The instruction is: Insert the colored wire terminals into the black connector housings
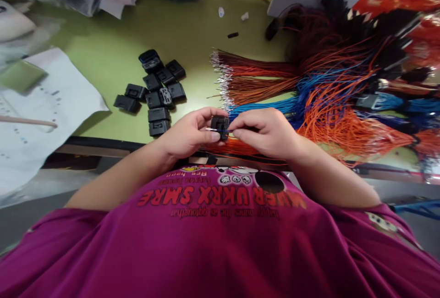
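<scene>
Between the fingers and thumb of my left hand (187,135) is a black plastic connector housing (219,124), held just over the table's front edge. My right hand (266,130) pinches a thin blue wire (223,130) at the housing's right side. The wire lies across the housing's face, and its pale metal tip (210,129) points left by my left thumb. Bundles of blue wires (264,107) and brown wires (261,85) with bare metal ends lie just beyond my hands. Some orange wires (240,146) run beneath my right hand.
Several black housings (158,100) sit grouped on the green table (103,50), left of centre. A paper sheet (72,101) covers the left side. Tangled orange wires (343,119) fill the right. Small loose pieces, one a black strip (233,35), lie at the back.
</scene>
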Motion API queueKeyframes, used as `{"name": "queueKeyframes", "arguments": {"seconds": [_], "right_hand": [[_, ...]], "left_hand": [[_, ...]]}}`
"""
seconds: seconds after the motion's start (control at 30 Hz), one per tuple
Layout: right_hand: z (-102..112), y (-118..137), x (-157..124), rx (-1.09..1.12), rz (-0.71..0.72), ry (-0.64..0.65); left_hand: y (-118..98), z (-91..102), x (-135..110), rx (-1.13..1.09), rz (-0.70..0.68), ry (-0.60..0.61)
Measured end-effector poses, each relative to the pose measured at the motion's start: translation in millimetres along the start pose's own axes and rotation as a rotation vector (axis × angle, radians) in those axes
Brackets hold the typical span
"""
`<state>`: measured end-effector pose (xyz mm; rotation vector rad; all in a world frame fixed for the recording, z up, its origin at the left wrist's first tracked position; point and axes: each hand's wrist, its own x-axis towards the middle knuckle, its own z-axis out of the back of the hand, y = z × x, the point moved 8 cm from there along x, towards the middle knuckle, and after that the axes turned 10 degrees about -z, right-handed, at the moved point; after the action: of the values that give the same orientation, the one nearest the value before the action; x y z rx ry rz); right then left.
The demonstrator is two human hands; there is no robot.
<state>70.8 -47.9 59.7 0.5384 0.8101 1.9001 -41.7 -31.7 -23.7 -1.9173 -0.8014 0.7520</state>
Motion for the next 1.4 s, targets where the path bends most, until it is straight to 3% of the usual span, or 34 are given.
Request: {"name": "queueKeyframes", "arguments": {"seconds": [0.13, 0.33, 0.67, 1.03, 1.3, 1.4], "right_hand": [[0.5, -23.0, -16.6, -0.096, -0.114, -0.116], [-5.5, -12.7, -27.5, -0.371, 0.004, -0.130], [-2.3, -12.5, -22.7, -0.287, -0.035, -0.147], [-4.5, -0.2, -27.1, -0.575, 0.075, -0.317], [-16.3, 11.1, -32.6, -0.703, 0.314, -0.356], [-23.8, 8.2, -30.2, -0.692, 0.336, -0.303]], "left_hand": [[-1.9, -4.6, -1.3, -0.064, 0.039, -0.020], [-0.7, -4.1, -2.4, -0.078, 0.045, -0.022], [1.0, -1.5, -1.0, -0.051, 0.035, -0.022], [1.0, -0.9, -2.0, -0.007, 0.051, -0.041], [-1.3, 3.9, -1.2, 0.110, 0.041, -0.119], [-0.6, 3.3, -1.5, 0.127, 0.047, -0.110]]}}
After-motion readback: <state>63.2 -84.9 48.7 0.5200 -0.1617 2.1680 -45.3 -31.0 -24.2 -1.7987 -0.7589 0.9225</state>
